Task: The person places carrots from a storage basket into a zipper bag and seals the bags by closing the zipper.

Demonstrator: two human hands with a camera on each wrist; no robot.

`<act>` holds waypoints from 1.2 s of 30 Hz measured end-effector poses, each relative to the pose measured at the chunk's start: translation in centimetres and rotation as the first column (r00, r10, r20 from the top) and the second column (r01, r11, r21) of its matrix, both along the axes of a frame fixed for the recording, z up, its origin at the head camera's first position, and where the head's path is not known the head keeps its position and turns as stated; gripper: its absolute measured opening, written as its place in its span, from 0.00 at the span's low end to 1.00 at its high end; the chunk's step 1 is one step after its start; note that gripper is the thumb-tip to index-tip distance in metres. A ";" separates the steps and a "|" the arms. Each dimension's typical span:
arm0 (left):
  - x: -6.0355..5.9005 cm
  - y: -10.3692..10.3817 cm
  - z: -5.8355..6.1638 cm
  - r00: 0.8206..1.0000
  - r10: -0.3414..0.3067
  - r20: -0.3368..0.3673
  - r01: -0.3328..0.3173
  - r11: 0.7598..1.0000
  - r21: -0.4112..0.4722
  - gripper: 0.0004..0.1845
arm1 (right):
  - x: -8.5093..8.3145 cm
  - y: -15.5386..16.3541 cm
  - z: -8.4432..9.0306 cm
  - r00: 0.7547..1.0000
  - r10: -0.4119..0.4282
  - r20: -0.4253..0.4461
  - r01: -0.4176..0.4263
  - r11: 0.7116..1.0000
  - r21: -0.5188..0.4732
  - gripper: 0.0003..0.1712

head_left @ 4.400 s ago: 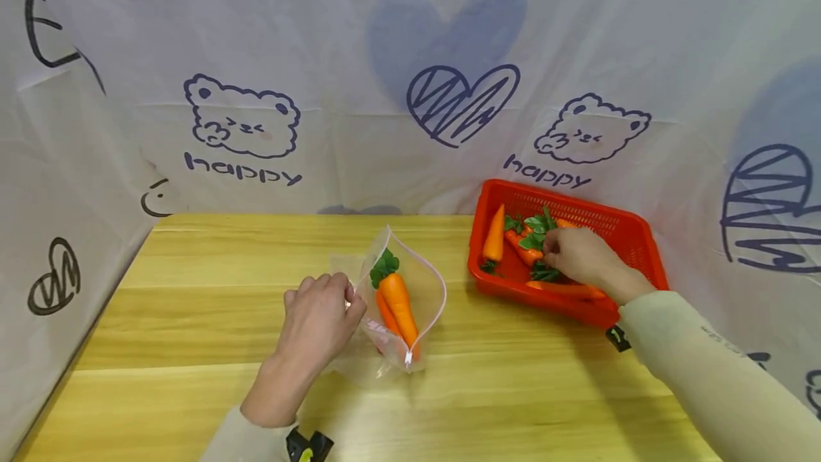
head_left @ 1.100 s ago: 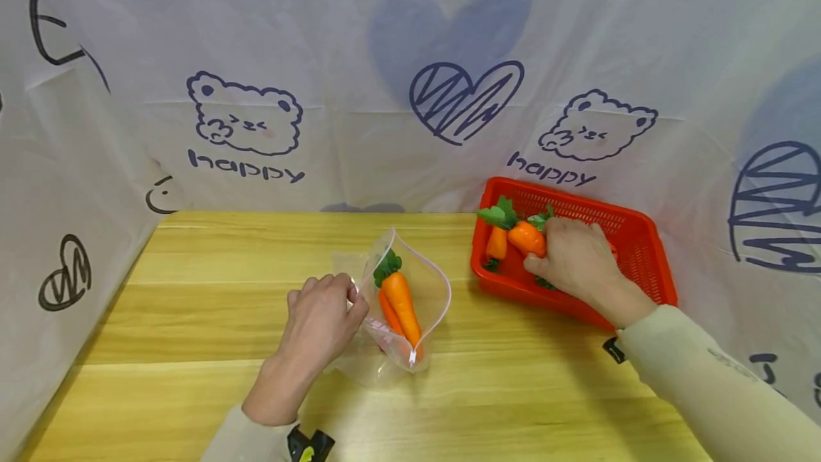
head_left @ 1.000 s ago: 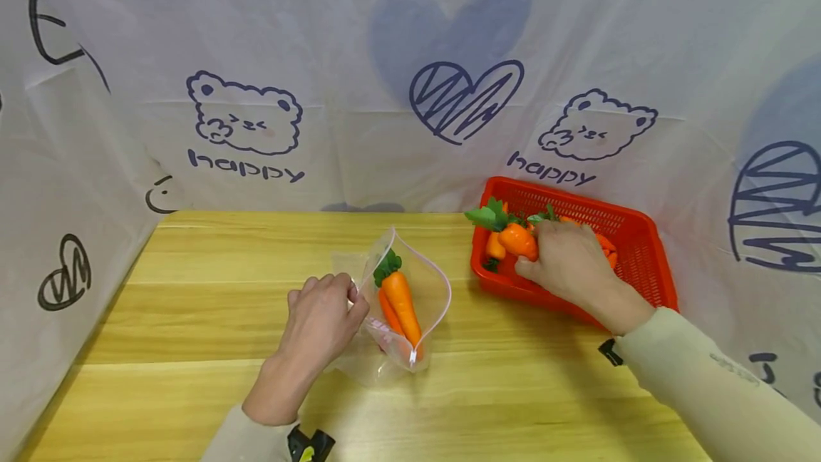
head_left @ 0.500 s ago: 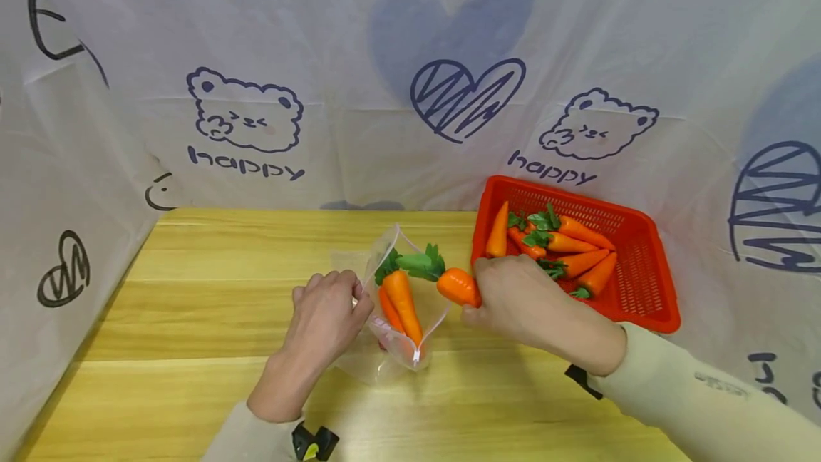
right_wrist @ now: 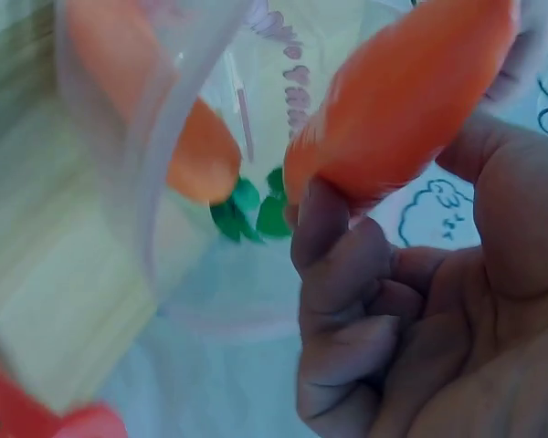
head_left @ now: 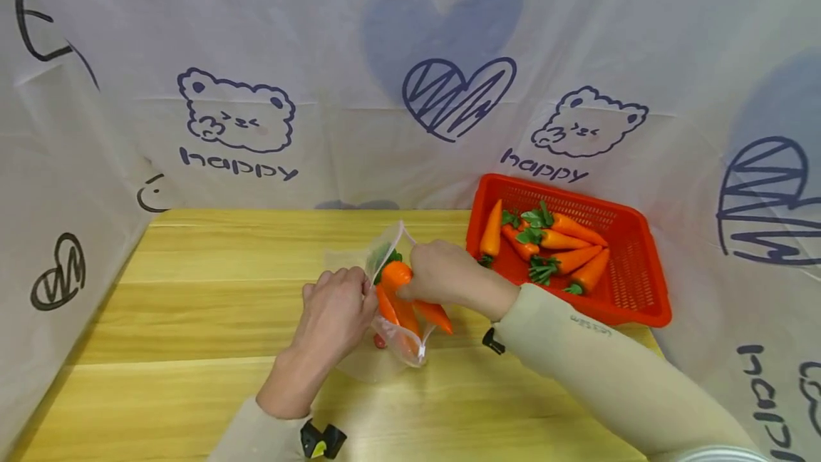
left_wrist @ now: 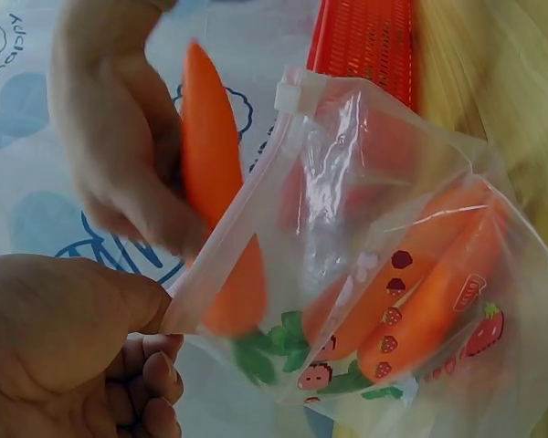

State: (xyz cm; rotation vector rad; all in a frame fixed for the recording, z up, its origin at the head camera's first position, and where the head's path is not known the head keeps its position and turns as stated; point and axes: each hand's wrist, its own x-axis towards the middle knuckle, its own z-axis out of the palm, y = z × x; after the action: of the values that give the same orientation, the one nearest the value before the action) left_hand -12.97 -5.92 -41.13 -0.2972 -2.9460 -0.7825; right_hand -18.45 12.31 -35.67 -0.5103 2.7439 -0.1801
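Note:
My left hand [head_left: 336, 312] pinches the near-left edge of a clear zip bag [left_wrist: 530, 374] printed with small strawberries and other figures, holding its mouth apart. Two carrots [left_wrist: 438, 292] lie inside it with their green tops showing. At the opening, my right hand [head_left: 452, 273] grips another orange carrot [right_wrist: 402, 100] between thumb and fingers. Its leafy end is inside the bag and its pointed tip sticks out past the rim in the left wrist view. In the head view my right hand covers part of that carrot. The bag's white slider [left_wrist: 290, 98] sits at one end of the zip.
A red plastic basket [head_left: 643, 284] stands at the back right of the wooden table [head_left: 212, 284], with several carrots [head_left: 574, 260] in it. White cloth [head_left: 346, 77] with bear and heart drawings hangs behind and at both sides.
My right hand took a carrot from the red basket and carried it left into the bag's mouth. My left hand keeps its pinch on the bag and has shifted slightly right.

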 end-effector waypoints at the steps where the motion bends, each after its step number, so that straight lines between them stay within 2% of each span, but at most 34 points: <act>1: 0.0 0.1 0.0 1.000 -0.004 0.002 0.004 1.000 -0.002 0.10 | -0.3 -0.5 -0.4 1.000 -0.009 -0.001 0.009 1.000 -0.004 0.23; 7: 0.1 0.3 0.2 0.999 -0.016 0.031 0.016 1.000 0.016 0.10 | -0.9 -2.6 -3.6 0.994 -0.094 -0.047 0.092 0.994 -0.057 0.20; 12: 0.1 0.1 0.1 0.998 -0.017 0.059 0.014 0.999 0.045 0.11 | -0.8 -3.2 -5.4 0.991 -0.088 -0.103 0.071 0.985 -0.158 0.21; 15: 0.2 -0.3 0.0 0.997 -0.003 0.077 0.000 0.999 0.048 0.11 | -0.4 -2.8 -5.3 0.994 -0.079 -0.076 0.062 0.978 -0.201 0.24; 17: 0.3 -0.8 -0.1 0.996 0.015 0.087 -0.019 0.999 0.043 0.11 | 0.0 -2.0 -4.7 0.992 -0.093 -0.085 0.074 0.976 -0.204 0.23; 19: 0.4 -1.3 -0.1 0.995 0.033 0.091 -0.036 0.999 0.038 0.11 | 0.4 -0.7 -3.9 0.981 -0.119 -0.151 0.090 0.977 -0.191 0.20; 21: 0.5 -1.8 -0.2 0.994 0.047 0.095 -0.051 0.998 0.037 0.10 | 0.9 0.8 -3.3 0.955 -0.157 -0.252 0.119 0.980 -0.161 0.18; 23: 0.6 -2.2 -0.3 0.994 0.056 0.098 -0.060 0.997 0.039 0.11 | 1.4 2.2 -3.0 0.929 -0.196 -0.313 0.163 0.978 -0.127 0.21; 25: 0.7 -2.5 -0.3 0.993 0.062 0.103 -0.067 0.997 0.045 0.12 | 1.7 3.3 -3.2 0.929 -0.226 -0.294 0.203 0.973 -0.105 0.26; 27: 0.8 -2.6 -0.3 0.993 0.067 0.102 -0.072 0.996 0.048 0.12 | 2.0 4.0 -3.6 0.948 -0.224 -0.224 0.201 0.972 -0.123 0.24; 29: 0.8 -2.6 -0.2 0.994 0.071 0.081 -0.075 0.996 0.052 0.11 | 2.2 4.3 -4.0 0.964 -0.205 -0.169 0.173 0.968 -0.183 0.17; 31: 0.7 -2.5 0.1 0.996 0.080 0.027 -0.082 0.995 0.065 0.10 | 2.4 4.1 -4.2 0.967 -0.194 -0.164 0.143 0.949 -0.281 0.10; 34: 0.5 -2.3 0.4 0.991 0.103 -0.082 -0.096 0.992 0.087 0.08 | 2.6 3.4 -4.3 0.948 -0.208 -0.242 0.098 0.911 -0.400 0.07; 36: 0.4 -2.2 0.6 0.985 0.122 -0.119 -0.112 0.990 0.087 0.07 | 2.7 2.9 -4.4 0.938 -0.221 -0.267 0.087 0.896 -0.435 0.06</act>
State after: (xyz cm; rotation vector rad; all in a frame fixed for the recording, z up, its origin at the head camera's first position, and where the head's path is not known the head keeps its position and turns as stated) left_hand -12.59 -8.16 -40.52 -0.1585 -2.7787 -0.8315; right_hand -15.74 15.21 -40.06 -0.4539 3.0645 -0.8085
